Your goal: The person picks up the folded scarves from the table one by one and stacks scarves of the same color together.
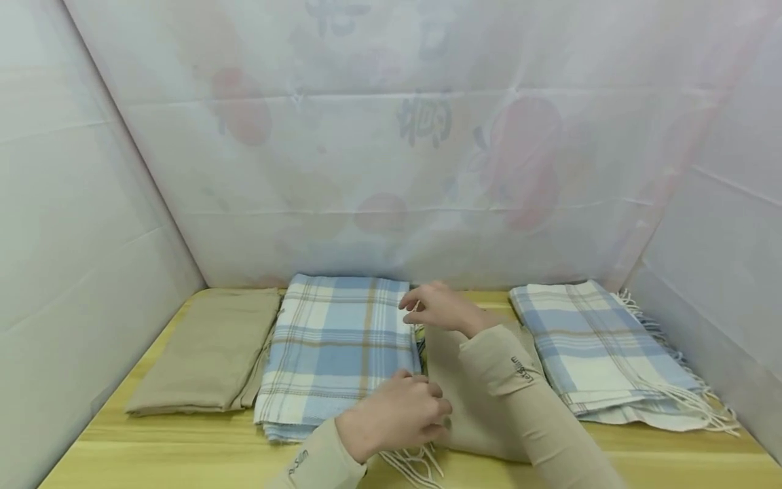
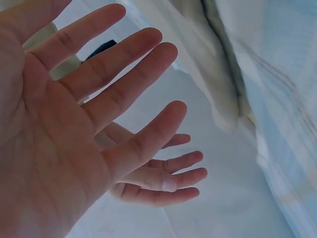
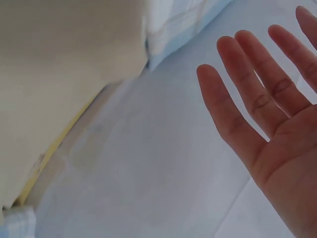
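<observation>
Over the right edge of a folded blue-and-white plaid scarf [image 1: 342,339], my left hand [image 1: 397,415] hovers near a folded beige cloth [image 1: 473,418]. Its fingers are spread and hold nothing in the left wrist view. Farther back, my right hand [image 1: 444,309] is above the gap between that scarf and the beige cloth. The right wrist view shows its fingers [image 3: 242,74] extended with nothing in them. My right forearm covers part of the beige cloth. White fringe [image 1: 415,465] sticks out below the left hand.
Another folded beige cloth [image 1: 208,346] lies at the left of the yellow wood-grain table [image 1: 183,448]. To the right is a second plaid scarf [image 1: 601,346] with loose fringe [image 1: 702,407]. Pale cloth walls [image 1: 305,170] close in the back and both sides.
</observation>
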`<move>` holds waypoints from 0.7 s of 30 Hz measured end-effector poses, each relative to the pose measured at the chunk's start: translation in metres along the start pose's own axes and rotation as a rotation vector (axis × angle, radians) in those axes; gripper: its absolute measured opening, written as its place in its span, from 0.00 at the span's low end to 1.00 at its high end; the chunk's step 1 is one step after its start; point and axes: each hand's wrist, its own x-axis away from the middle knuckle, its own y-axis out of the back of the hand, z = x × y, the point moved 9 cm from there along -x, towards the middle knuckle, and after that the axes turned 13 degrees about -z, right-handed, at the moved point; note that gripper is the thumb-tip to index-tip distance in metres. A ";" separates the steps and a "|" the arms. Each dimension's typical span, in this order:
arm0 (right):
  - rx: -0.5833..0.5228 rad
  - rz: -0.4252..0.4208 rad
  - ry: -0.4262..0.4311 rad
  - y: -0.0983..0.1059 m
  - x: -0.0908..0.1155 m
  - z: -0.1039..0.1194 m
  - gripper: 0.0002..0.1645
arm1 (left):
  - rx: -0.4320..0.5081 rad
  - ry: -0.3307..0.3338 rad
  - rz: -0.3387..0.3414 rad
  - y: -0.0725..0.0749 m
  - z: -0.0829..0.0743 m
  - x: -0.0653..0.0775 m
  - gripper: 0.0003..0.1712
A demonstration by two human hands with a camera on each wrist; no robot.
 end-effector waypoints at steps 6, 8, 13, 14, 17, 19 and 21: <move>-0.017 0.010 0.041 -0.011 -0.009 0.014 0.15 | 0.008 0.052 -0.004 0.004 0.015 0.012 0.10; -0.016 0.010 0.037 -0.014 -0.011 0.016 0.15 | 0.001 0.066 -0.003 0.004 0.019 0.015 0.10; -0.002 0.023 0.015 -0.022 -0.015 0.016 0.14 | -0.036 0.107 -0.003 0.005 0.030 0.024 0.09; 0.003 0.026 0.010 -0.023 -0.016 0.016 0.14 | -0.038 0.115 -0.002 0.005 0.031 0.026 0.09; 0.016 0.032 -0.005 -0.025 -0.016 0.015 0.15 | -0.013 0.142 0.004 0.005 0.037 0.032 0.08; 0.026 0.031 -0.014 -0.025 -0.017 0.015 0.15 | 0.008 0.158 0.007 0.005 0.041 0.035 0.08; 0.035 0.028 -0.013 -0.025 -0.019 0.015 0.15 | 0.025 0.176 0.009 0.006 0.045 0.037 0.07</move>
